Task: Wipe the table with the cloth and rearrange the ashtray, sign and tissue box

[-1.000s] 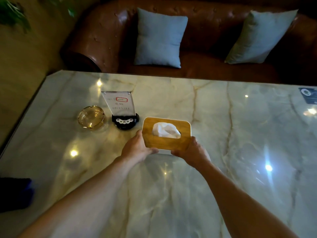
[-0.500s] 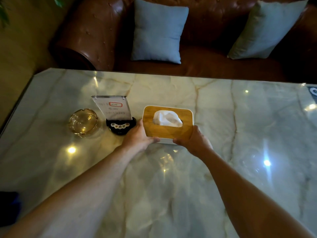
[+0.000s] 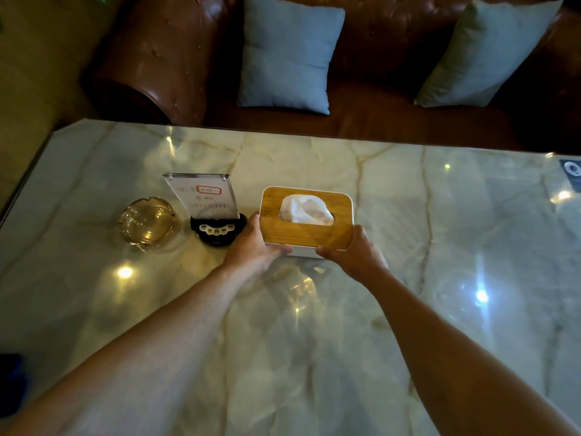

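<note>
The left hand (image 3: pixel 251 250) is curled round the near left corner of the tissue box (image 3: pixel 306 223), thumb lying along its white front wall; the right hand (image 3: pixel 353 254) is curled round the near right corner the same way, so both hands are closed on the box and hold nothing else; whether the box rests on the bench (image 3: pixel 440 247) or hangs just above it, I cannot tell. The box, with its bamboo lid and a white tissue (image 3: pixel 305 212) standing up through the slot, sits just right of the acrylic sign (image 3: pixel 202 199), whose black base (image 3: pixel 218 231) the left hand nearly touches; the glass ashtray (image 3: pixel 147 223) stands just left of the sign, the three forming a row.

The step in hand appears to be setting the box in line; doing it well means squaring its long edge with the sign's base and leaving a small even gap; the left knuckles need watching, since a nudge could tip the tall, narrow-footed sign; the polished marble looks slick, so press down lightly and let go with both hands together; a dark blue cloth (image 3: pixel 11 382), probably the wiper, lies far nearer than the sign, at the left edge.
</note>
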